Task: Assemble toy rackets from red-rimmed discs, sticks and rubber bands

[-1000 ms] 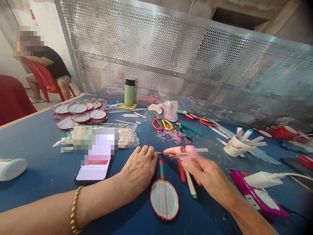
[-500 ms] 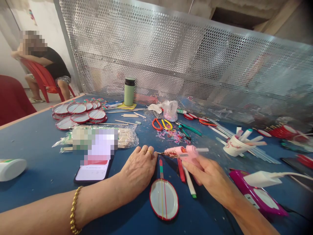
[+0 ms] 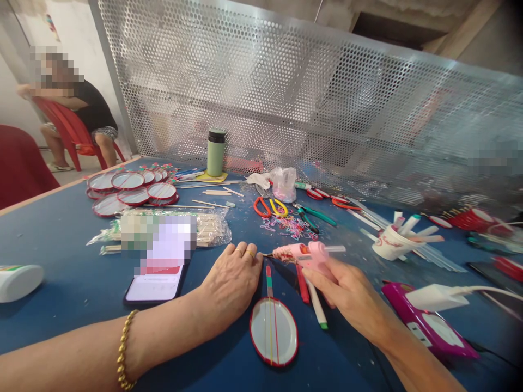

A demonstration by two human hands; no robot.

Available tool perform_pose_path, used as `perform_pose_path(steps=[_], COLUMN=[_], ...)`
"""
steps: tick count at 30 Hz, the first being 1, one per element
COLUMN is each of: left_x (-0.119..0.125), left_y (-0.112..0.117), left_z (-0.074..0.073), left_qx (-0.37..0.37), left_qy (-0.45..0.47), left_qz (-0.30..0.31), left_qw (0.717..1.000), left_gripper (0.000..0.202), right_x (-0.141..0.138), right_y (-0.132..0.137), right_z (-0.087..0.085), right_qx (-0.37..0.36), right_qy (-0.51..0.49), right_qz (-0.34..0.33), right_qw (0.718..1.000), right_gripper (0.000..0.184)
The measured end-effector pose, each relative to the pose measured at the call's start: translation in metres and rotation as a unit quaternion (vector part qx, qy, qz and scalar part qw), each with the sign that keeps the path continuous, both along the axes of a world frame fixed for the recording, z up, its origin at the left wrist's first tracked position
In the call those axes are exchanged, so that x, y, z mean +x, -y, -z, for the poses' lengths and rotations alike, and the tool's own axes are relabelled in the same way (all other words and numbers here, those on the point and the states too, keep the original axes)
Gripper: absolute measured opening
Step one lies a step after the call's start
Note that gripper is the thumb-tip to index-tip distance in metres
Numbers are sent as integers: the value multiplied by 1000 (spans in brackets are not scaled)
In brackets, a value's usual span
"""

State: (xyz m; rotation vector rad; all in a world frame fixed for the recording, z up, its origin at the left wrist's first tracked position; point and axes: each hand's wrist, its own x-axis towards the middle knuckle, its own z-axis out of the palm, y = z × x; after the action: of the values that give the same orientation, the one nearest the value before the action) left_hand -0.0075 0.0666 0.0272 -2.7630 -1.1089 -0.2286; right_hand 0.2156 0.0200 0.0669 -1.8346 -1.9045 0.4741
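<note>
My right hand [image 3: 353, 294] is closed round the handle of a pink hot glue gun [image 3: 300, 252], whose nozzle points left. A clear glue stick [image 3: 335, 249] juts from the gun's back end. Palm down on the table, my left hand [image 3: 231, 286] has its fingers pressed together and bent, right at the nozzle tip; the fingertips and whatever they may hold are hidden. Between my hands lies a small white oval paddle [image 3: 286, 329] with a red rim, its red-and-green handle towards the nozzle. A white marker [image 3: 316, 305] and a red pen [image 3: 303, 286] lie below the gun.
Left of my hands are a phone [image 3: 157, 277], bagged wooden sticks [image 3: 212, 227] and a pile of paddles [image 3: 133, 195]. Behind are a green flask [image 3: 216, 155], scattered clips [image 3: 288, 226] and pliers [image 3: 321, 216]. A cup of markers [image 3: 386, 245] and a purple power strip [image 3: 429, 326] stand right.
Almost nothing differs: the glue gun and my right hand have shifted very slightly left. My left hand and the paddle stay put. The seated person's head and arm have moved a little.
</note>
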Motion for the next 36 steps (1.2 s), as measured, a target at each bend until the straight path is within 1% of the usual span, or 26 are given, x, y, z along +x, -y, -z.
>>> perform_pose_path(steps=[6, 10, 13, 15, 19, 24, 28, 32, 36], left_x=[0, 0, 0, 0, 1, 0, 0, 0, 1], left_y=[0, 1, 1, 1, 0, 0, 0, -2, -2], left_z=[0, -3, -4, -3, -1, -1, 0, 2, 3], left_qx=[4, -8, -8, -8, -7, -4, -1, 4, 5], left_qy=[6, 5, 6, 8, 11, 13, 15, 15, 12], left_qz=[-5, -4, 1, 2, -2, -2, 0, -1, 0], left_qw=[1000, 1000, 1000, 1000, 1000, 1000, 1000, 1000, 1000], left_gripper=[36, 36, 35, 35, 36, 35, 35, 36, 36], right_x=[0, 1, 2, 2, 0, 1, 2, 2, 1], right_y=[-1, -1, 0, 1, 1, 2, 2, 3, 5], right_z=[1, 2, 2, 1, -1, 0, 0, -2, -3], right_qx=[3, 18, 10, 4, 19, -1, 7, 4, 5], right_qy=[18, 33, 22, 14, 27, 17, 24, 25, 21], right_qz=[-6, -6, -7, -6, -4, 4, 12, 0, -11], right_qw=[1000, 999, 1000, 1000, 999, 1000, 1000, 1000, 1000], right_gripper=[43, 43, 43, 43, 43, 46, 47, 44, 46])
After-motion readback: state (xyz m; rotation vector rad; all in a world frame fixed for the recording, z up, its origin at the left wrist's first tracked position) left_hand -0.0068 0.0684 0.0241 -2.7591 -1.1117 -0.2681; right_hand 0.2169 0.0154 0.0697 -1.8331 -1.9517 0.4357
